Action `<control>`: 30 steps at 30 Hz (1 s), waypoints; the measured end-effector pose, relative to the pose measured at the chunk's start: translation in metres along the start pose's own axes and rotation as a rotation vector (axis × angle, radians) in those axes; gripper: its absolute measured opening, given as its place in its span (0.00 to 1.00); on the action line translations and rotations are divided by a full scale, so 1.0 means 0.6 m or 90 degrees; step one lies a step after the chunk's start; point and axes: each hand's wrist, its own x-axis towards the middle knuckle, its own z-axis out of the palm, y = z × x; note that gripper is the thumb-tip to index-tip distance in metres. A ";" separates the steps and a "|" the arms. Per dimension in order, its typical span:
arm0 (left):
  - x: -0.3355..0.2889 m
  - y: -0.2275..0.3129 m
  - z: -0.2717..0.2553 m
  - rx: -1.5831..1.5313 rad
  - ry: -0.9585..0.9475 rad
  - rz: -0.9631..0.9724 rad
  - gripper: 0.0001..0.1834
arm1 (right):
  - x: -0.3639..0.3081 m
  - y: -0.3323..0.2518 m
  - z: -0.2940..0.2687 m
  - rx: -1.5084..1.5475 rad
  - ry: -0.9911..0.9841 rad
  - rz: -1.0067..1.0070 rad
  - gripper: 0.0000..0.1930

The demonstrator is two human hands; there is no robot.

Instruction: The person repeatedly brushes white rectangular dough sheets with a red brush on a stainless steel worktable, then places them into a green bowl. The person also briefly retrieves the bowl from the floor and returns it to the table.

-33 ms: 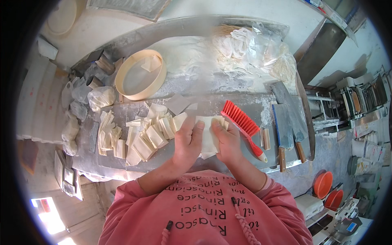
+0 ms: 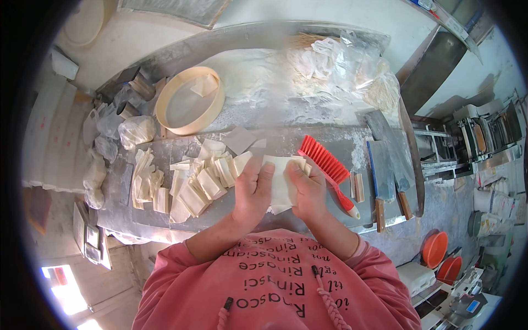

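Near the table's front edge, my left hand [image 2: 251, 190] and my right hand [image 2: 309, 190] grip a small stack of thin, cream dough sheets [image 2: 282, 184] from its two sides. Both thumbs lie on top; most of the other fingers are hidden beneath. To the left of my hands, many folded and stacked dough sheets [image 2: 206, 183] lie in a loose heap. Another bunch of dough strips [image 2: 144, 179] stands farther left. Just right of my right hand is a red bristle brush [image 2: 325, 159] with its handle toward me.
Two large wooden-handled knives [image 2: 381, 170] lie at the table's right end. A round sieve [image 2: 218, 104] rests at the back left, beside spread flour [image 2: 242, 66]. Plastic bags [image 2: 136, 132] line the left edge; more bagged stuff [image 2: 379, 82] sits back right.
My right hand has shifted very slightly with the edge of the dough sheets. Everything else looks the same.
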 end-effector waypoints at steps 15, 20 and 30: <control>0.012 -0.034 -0.030 -0.327 -0.194 -0.436 0.12 | 0.009 -0.014 -0.071 0.104 0.014 0.116 0.11; -0.011 -0.057 -0.005 -0.143 -0.206 -0.235 0.13 | 0.010 0.022 -0.069 0.141 -0.003 0.215 0.15; -0.014 -0.170 0.010 0.240 -0.227 -0.181 0.10 | 0.012 0.038 -0.127 0.286 -0.016 0.260 0.10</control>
